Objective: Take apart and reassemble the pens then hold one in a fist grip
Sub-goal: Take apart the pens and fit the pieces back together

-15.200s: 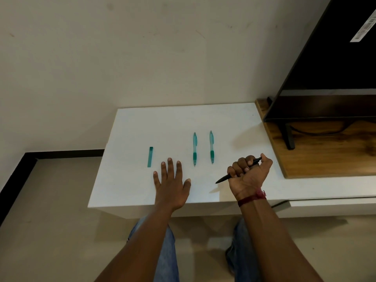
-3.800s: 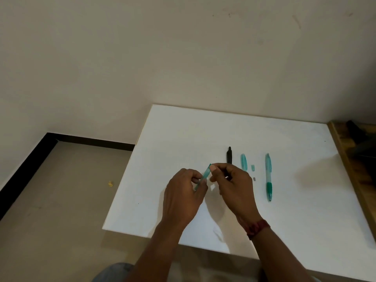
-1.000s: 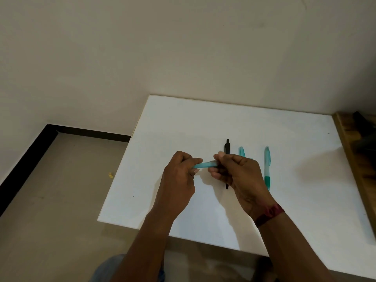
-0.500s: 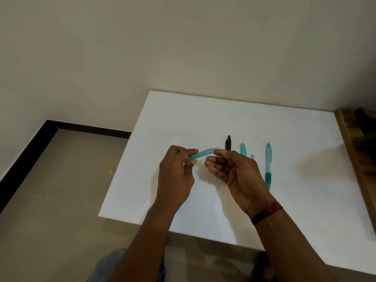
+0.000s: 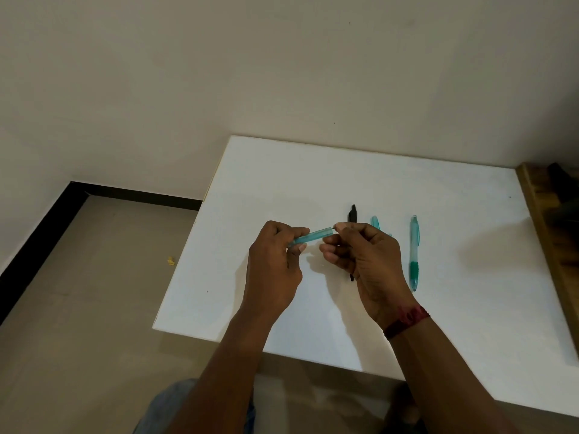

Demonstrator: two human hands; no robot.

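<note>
Left hand [image 5: 275,264] grips barrel [image 5: 313,237]; right hand [image 5: 368,261] pinches its end. Tabletop [image 5: 282,183]: black pen [image 5: 353,214] and teal piece [image 5: 375,222] partly hidden behind right hand; teal pen [image 5: 414,245] beside.

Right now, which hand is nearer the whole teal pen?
Right. The right hand is just beside the teal pen; the left hand is farther off, gripping the teal barrel.
</note>
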